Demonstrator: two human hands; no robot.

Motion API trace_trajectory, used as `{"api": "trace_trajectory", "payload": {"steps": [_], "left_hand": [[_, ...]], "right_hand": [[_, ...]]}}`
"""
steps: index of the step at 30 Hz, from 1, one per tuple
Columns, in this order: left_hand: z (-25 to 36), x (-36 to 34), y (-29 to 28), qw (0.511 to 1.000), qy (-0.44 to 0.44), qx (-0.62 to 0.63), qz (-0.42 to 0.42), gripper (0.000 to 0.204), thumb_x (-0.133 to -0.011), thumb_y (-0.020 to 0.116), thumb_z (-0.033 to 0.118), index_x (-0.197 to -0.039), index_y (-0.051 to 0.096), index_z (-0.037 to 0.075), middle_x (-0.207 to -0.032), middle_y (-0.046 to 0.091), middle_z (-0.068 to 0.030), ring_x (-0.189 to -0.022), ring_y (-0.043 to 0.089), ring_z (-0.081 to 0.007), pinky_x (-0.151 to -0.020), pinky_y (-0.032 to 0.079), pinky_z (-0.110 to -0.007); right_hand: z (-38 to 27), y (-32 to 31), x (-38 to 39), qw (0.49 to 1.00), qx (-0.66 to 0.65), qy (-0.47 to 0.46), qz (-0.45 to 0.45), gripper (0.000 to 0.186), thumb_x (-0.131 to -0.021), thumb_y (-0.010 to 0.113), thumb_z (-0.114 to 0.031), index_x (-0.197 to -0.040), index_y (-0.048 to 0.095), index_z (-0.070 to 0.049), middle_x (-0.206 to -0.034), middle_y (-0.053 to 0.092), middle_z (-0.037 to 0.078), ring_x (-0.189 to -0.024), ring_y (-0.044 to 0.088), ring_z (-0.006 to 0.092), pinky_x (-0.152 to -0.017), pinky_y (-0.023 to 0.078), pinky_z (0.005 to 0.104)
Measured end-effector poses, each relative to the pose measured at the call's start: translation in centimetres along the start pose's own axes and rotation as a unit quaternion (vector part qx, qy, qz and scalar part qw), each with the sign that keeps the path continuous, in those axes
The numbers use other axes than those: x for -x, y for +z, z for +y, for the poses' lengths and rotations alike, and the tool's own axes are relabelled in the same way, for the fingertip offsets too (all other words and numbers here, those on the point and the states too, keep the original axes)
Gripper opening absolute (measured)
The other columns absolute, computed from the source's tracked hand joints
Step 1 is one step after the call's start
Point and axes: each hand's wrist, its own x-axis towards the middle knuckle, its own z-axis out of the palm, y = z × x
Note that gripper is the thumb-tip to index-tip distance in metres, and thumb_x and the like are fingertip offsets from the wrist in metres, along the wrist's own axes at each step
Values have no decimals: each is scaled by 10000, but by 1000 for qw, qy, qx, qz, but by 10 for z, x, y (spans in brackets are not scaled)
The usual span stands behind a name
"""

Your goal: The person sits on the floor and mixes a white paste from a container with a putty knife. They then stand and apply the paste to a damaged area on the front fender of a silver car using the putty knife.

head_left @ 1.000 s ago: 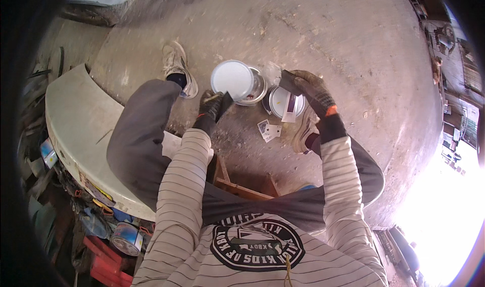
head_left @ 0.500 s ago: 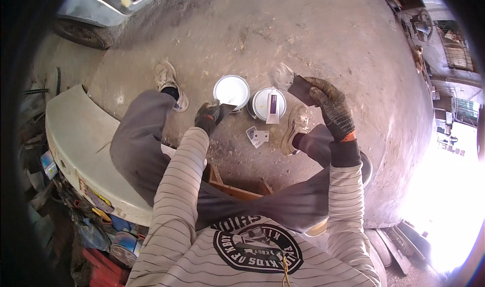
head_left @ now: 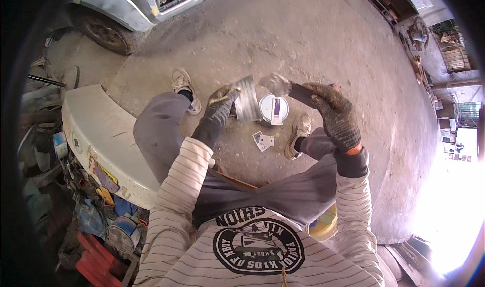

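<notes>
In my gloved left hand [head_left: 221, 104] is a flat grey metal plate [head_left: 246, 99], gripped at its left edge and tilted up. My gloved right hand [head_left: 334, 116] closes round a dark flat putty knife [head_left: 302, 93]. A blurred lump of pale putty [head_left: 276, 84] clings to its far end, just right of the plate. Below the tools stands a round can [head_left: 265, 103] with a whitish top, and a white-and-purple tube [head_left: 276, 114] lies across it. The plate covers most of the second can to the left.
Several playing cards [head_left: 263, 140] lie on the floor between my shoes. A pale curved car panel [head_left: 108, 140] is at my left, with a cluttered heap [head_left: 96, 206] beside it. A car [head_left: 124, 14] stands at the far left. A yellowish bucket [head_left: 325, 223] sits by my right thigh.
My left hand has risen away from the white can, bringing the metal plate up in front of it. The putty knife has come lower and closer to the plate. The view has shifted slightly.
</notes>
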Motion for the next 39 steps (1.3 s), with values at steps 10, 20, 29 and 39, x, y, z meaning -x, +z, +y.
{"api": "trace_trajectory", "payload": {"steps": [10,20,29,39], "left_hand": [[46,69,-16,993,5,50,-111,230,-977,624,173,-1143,619,13,-863,644,-36,-713,667,-158,-638,608,-303],[90,116,-23,990,108,24,-86,243,-996,600,189,-1159,582,9,-890,615,-42,-669,644,-139,-594,605,-303],[100,141,3,963,260,-43,-60,196,-1013,575,181,-1113,600,15,-900,608,-28,-707,621,-94,-588,578,-257],[90,140,18,937,324,-129,-4,155,-1012,565,119,-1117,602,11,-899,623,-17,-728,591,-57,-671,522,-228]], "right_hand": [[-16,19,31,981,101,-166,23,339,-867,590,80,-1170,675,-46,-1003,670,124,-931,607,265,-827,496,350],[-19,29,41,954,112,-278,6,549,-684,638,117,-1196,671,-81,-1164,691,100,-1093,648,312,-918,527,402],[-17,24,32,943,187,-276,4,670,-621,545,163,-1260,613,-28,-1250,644,153,-1126,618,362,-927,528,417],[-21,29,35,947,258,-188,34,645,-651,702,-2,-1281,615,-108,-1224,660,73,-1081,615,301,-915,505,399]]}}
